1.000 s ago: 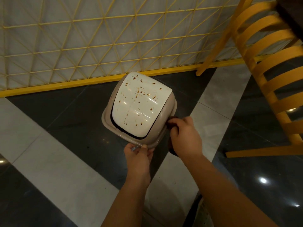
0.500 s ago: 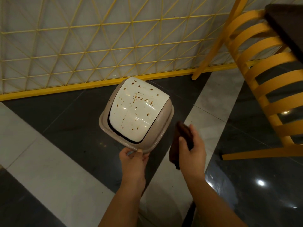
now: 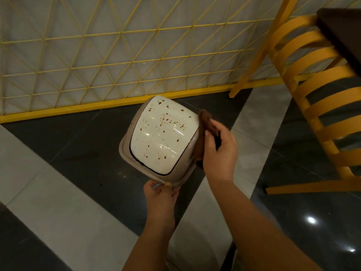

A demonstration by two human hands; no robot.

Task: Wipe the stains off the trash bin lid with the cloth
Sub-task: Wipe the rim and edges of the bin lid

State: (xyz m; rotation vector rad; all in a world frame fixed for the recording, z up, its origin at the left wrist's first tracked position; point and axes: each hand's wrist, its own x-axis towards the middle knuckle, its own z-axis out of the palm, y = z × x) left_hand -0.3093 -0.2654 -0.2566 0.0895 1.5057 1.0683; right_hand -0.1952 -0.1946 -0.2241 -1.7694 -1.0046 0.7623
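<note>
Fingers of the right hand (image 3: 219, 151) are curled round a brown cloth (image 3: 205, 122), which is folded in the palm and sticks out above the fingertips. The upper end of the cloth lies against the right edge of the trash bin lid (image 3: 162, 137), at the beige frame, and it touches the upper right corner of the white panel. The lower end of the cloth hangs under the hand, beside the frame.

The left hand (image 3: 161, 194) pinches the near rim of the lid, with the thumb on top and the other fingers under the rim. The lid is held up in the air, tilted, with its white panel toward the camera. Brown stains (image 3: 168, 119) are scattered over the panel, more of them in the upper half and some near the lower edge.

Under the lid is a floor (image 3: 78, 153) of dark glossy tiles with pale grey bands across it. Behind the lid stands a yellow wire grid fence (image 3: 117, 55) with a yellow bar at its foot. At the right is a yellow slatted chair (image 3: 312, 94), well apart from the lid, and a dark table corner (image 3: 343, 30) at the upper right. Nothing lies between the cloth and the stained panel.
</note>
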